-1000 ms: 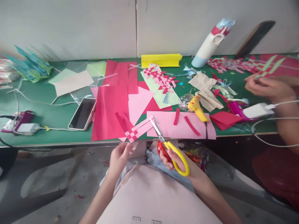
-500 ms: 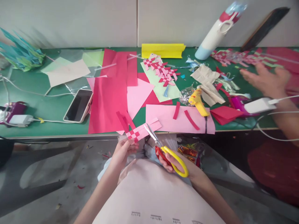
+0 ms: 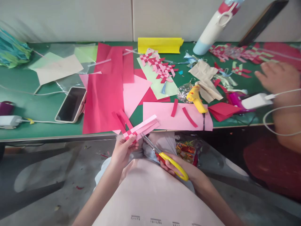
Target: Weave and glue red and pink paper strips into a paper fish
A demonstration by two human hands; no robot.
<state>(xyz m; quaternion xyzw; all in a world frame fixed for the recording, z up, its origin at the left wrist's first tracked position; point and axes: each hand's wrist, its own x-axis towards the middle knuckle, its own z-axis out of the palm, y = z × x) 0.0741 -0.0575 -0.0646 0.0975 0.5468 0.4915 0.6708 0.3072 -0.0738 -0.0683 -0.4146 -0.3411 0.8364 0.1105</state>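
Note:
In my left hand (image 3: 124, 149), pinched between thumb and fingers, is a woven paper piece (image 3: 130, 133) of pink and red strips. Its red ends point up and left, its long pink strips up and right. My right hand (image 3: 170, 163) grips scissors (image 3: 172, 164) with one yellow and one red handle. The scissor tips touch or overlap the lower pink strip close to the weave; whether the strip is between the blades I cannot tell. A pink sheet (image 3: 162, 116) with two loose red strips lies just beyond, at the table edge.
A yellow glue gun (image 3: 197, 99) lies right of centre, near a bottle (image 3: 208, 31). Woven paper fish (image 3: 160, 64) rest on a pale green sheet. Red paper (image 3: 103, 100) and a phone (image 3: 71, 104) lie left. Another person's hand (image 3: 279, 77) is at the right.
The scissors have moved left and down to the pink strips, blades closer together. One pink strip now stands raised from the other. The other person's hand has moved right, and a small woven piece now shows beside it.

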